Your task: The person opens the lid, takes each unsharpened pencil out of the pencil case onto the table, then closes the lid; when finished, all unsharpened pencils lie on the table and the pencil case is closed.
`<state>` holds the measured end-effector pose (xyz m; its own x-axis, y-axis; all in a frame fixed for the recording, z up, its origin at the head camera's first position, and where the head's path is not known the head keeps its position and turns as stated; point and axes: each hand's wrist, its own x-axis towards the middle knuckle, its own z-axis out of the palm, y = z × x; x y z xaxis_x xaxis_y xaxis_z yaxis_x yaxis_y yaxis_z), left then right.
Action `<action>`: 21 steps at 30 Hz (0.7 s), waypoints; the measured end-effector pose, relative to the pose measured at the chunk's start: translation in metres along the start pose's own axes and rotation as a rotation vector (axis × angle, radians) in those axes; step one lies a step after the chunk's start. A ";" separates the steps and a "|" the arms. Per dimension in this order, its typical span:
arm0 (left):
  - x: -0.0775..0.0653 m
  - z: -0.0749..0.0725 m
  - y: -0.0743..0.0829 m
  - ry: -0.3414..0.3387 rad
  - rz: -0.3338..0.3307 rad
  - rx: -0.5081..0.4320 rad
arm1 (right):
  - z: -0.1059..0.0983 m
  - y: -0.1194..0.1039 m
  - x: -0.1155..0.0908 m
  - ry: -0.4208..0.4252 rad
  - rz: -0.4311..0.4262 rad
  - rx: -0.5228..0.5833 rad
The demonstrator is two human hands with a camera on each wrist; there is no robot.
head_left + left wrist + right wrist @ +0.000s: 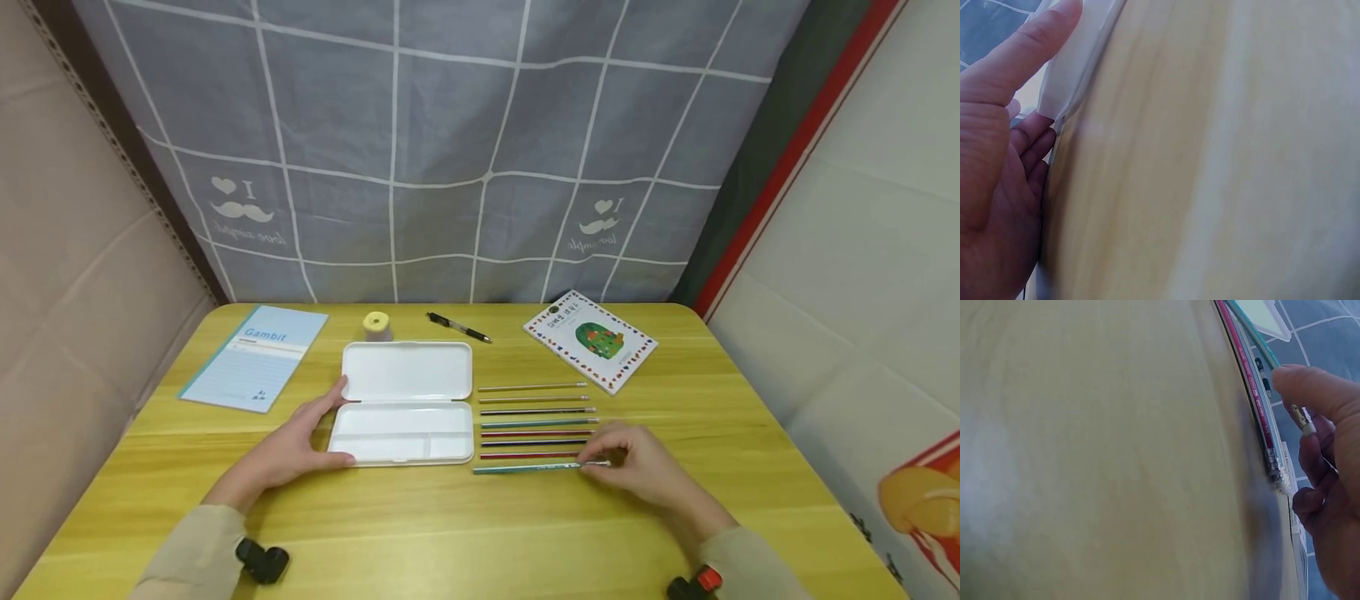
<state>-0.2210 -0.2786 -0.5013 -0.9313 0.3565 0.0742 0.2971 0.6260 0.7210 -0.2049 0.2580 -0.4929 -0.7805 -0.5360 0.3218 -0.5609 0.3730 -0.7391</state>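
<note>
A white pencil case (402, 451) lies unfolded on the table, its lid flat at the back and its divided tray in front. My left hand (295, 446) holds the case by its left side, thumb at the near left corner and fingers along the edge; its thumb (1029, 47) also shows in the left wrist view. To the right of the case, my right hand (637, 460) pinches a teal pencil (525, 469) near its eraser end. This pencil is the nearest of several in a row; just behind it lies a red pencil (525, 456).
A blue notebook (255, 358) lies at the left. Behind the case stand a yellow-topped small container (377, 326) and, lying down, a black pen (459, 327). A white booklet (592, 340) with a green picture lies at back right. The wooden table (450, 533) extends in front.
</note>
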 end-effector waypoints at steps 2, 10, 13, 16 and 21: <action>0.000 0.000 0.000 -0.001 0.000 -0.002 | 0.001 0.002 0.000 -0.004 0.010 -0.012; 0.000 0.000 0.001 -0.004 -0.018 -0.003 | 0.002 0.006 -0.002 0.004 0.029 -0.093; 0.000 0.000 0.001 -0.006 -0.021 -0.006 | 0.002 0.008 -0.004 0.011 0.025 -0.128; 0.000 0.000 0.001 -0.007 -0.024 -0.009 | 0.003 0.009 -0.004 0.015 0.030 -0.146; 0.000 0.000 0.000 -0.007 -0.025 -0.013 | 0.003 0.010 -0.004 0.011 0.036 -0.175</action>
<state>-0.2210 -0.2781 -0.5012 -0.9368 0.3460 0.0511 0.2709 0.6255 0.7317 -0.2065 0.2617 -0.5030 -0.8034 -0.5117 0.3045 -0.5714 0.5187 -0.6359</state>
